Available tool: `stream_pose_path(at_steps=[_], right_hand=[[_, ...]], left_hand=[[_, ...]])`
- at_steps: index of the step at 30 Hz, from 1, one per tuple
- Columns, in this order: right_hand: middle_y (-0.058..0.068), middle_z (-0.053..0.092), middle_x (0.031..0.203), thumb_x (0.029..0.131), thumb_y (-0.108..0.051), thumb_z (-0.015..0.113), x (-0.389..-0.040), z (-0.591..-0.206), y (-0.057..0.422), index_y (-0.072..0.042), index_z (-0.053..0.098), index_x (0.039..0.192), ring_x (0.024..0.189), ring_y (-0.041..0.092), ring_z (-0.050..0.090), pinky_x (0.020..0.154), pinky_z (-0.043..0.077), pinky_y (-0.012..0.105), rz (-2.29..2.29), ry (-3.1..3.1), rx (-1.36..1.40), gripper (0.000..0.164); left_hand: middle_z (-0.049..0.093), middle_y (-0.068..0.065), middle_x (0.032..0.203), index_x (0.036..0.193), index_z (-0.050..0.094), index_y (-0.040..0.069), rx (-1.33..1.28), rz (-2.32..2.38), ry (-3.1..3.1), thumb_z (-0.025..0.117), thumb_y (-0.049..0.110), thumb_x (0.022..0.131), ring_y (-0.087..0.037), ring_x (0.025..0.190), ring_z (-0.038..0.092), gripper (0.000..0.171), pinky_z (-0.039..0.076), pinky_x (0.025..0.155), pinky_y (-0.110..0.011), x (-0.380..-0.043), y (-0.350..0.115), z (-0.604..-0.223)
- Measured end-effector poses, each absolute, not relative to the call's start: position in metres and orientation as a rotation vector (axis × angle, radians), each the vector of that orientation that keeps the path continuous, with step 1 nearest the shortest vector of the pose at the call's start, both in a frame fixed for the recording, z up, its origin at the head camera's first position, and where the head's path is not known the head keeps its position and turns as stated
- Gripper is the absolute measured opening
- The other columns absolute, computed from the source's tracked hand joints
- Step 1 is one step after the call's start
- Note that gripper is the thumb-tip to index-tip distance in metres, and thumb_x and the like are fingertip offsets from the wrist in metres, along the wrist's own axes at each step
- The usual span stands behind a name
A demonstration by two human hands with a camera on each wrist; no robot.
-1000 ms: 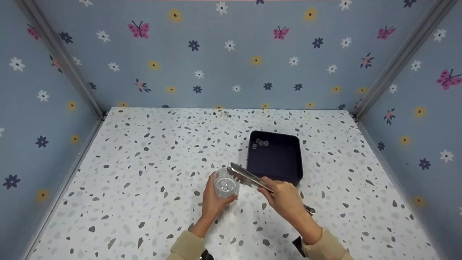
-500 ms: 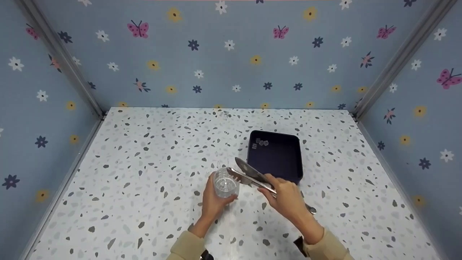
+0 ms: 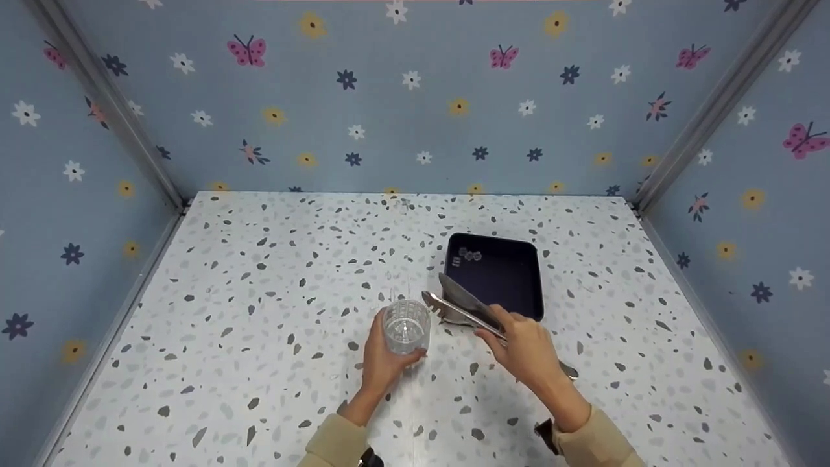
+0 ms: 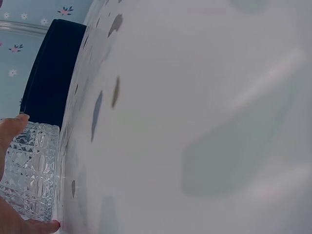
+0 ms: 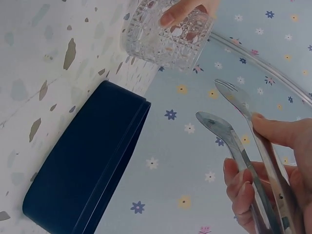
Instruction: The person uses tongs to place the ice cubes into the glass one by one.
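Note:
My left hand [image 3: 381,364] grips a clear, patterned glass tumbler [image 3: 408,337] that stands on the speckled table. Its faceted side [image 4: 34,175] shows between my thumb and fingers in the left wrist view. What lies at its bottom is too clear to tell. My right hand [image 3: 528,350] holds metal serving tongs [image 3: 470,312], one arm ending in a fork, the other in a spoon. The tong tips stand apart, just right of the tumbler's rim, and nothing shows between them in the right wrist view. Several clear cubes [image 3: 468,255] lie in the dark tray's far left corner.
The dark square tray [image 3: 539,285] stands on the table behind my right hand, its near edge partly covered by the tongs. Blue flowered panels [image 3: 415,130] enclose the table [image 3: 259,311] at the back and both sides.
The tongs have spread apart and moved right, away from the tumbler's mouth, with my right hand shifting the same way. My left hand and the tumbler have stayed in place.

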State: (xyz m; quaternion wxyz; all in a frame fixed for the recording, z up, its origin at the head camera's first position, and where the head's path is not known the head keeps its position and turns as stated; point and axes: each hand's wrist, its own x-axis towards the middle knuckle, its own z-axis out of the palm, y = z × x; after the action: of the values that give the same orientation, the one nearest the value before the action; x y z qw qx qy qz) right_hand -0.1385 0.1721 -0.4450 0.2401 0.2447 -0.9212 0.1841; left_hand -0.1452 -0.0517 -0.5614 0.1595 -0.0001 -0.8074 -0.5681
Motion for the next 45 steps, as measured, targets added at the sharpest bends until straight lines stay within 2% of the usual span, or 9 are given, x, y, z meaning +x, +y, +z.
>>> stream_pose_path(at_steps=[12, 17, 22, 29, 40, 45], right_hand=[[0.020, 0.064, 0.088, 0.076, -0.031, 0.068, -0.151, -0.444, 0.183, 0.002, 0.060, 0.108, 0.065, 0.033, 0.061, 0.053, 0.052, 0.042, 0.519, -2.629, 0.547, 0.046], [0.022, 0.063, 0.089, 0.075, -0.032, 0.069, -0.157, -0.446, 0.187, 0.003, 0.059, 0.108, 0.065, 0.034, 0.060, 0.053, 0.051, 0.043, 0.509, -2.651, 0.513, 0.049], [0.021, 0.063, 0.088, 0.075, -0.031, 0.069, -0.164, -0.448, 0.191, 0.003, 0.059, 0.108, 0.064, 0.033, 0.059, 0.053, 0.051, 0.044, 0.506, -2.664, 0.481, 0.048], [0.018, 0.062, 0.077, 0.078, -0.030, 0.067, -0.176, -0.450, 0.194, 0.002, 0.060, 0.105, 0.054, 0.031, 0.056, 0.046, 0.048, 0.043, 0.462, -2.700, 0.438, 0.043], [0.022, 0.062, 0.081, 0.079, -0.030, 0.066, -0.192, -0.457, 0.194, 0.003, 0.060, 0.105, 0.061, 0.037, 0.058, 0.049, 0.049, 0.045, 0.392, -2.790, 0.340, 0.043], [0.022, 0.061, 0.077, 0.079, -0.030, 0.065, -0.200, -0.462, 0.193, 0.002, 0.060, 0.102, 0.063, 0.038, 0.058, 0.050, 0.049, 0.047, 0.365, -2.809, 0.323, 0.040]], left_hand=[[0.044, -0.016, 0.127, 0.131, 0.032, 0.001, 0.015, -1.596, -2.327, 0.085, 0.021, 0.050, -0.029, 0.117, 0.041, 0.099, 0.030, 0.102, -0.038, -0.145, -0.052, -0.560], [0.044, -0.015, 0.128, 0.131, 0.032, 0.002, 0.025, -1.600, -2.329, 0.085, 0.021, 0.050, -0.028, 0.117, 0.041, 0.099, 0.030, 0.102, -0.036, -0.145, -0.052, -0.561], [0.044, -0.014, 0.127, 0.132, 0.032, 0.002, 0.021, -1.601, -2.322, 0.085, 0.020, 0.051, -0.027, 0.117, 0.042, 0.099, 0.031, 0.102, -0.035, -0.145, -0.052, -0.562], [0.044, -0.014, 0.127, 0.131, 0.032, 0.001, 0.023, -1.601, -2.319, 0.085, 0.020, 0.051, -0.027, 0.117, 0.042, 0.099, 0.031, 0.102, -0.036, -0.145, -0.053, -0.562], [0.043, -0.016, 0.128, 0.132, 0.031, -0.002, 0.021, -1.614, -2.307, 0.086, 0.020, 0.051, -0.029, 0.118, 0.040, 0.100, 0.030, 0.102, -0.037, -0.145, -0.052, -0.562], [0.043, -0.015, 0.128, 0.132, 0.031, -0.002, 0.017, -1.613, -2.303, 0.085, 0.020, 0.050, -0.029, 0.118, 0.040, 0.100, 0.030, 0.102, -0.037, -0.145, -0.052, -0.562]])
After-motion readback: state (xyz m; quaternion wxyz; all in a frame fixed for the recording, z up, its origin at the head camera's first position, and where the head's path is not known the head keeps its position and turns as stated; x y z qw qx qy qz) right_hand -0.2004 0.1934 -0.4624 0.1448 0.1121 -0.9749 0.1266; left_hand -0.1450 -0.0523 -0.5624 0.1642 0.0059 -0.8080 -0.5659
